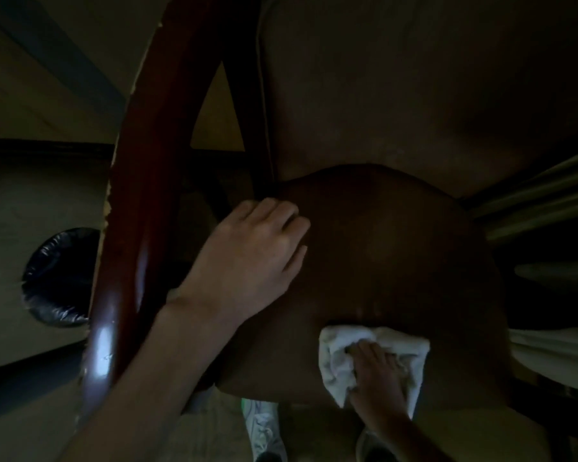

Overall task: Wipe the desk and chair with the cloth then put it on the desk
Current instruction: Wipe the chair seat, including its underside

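The right hand grips the cloth at the near edge of the chair, and the left hand rests flat and empty farther up.

The chair armrest was glossy lacquered wood, chipped along its edge; the chair cushion, smooth leather-like upholstery. The cloth, lower right, was nubby towelling; the bin liner, far left, shiny plastic.
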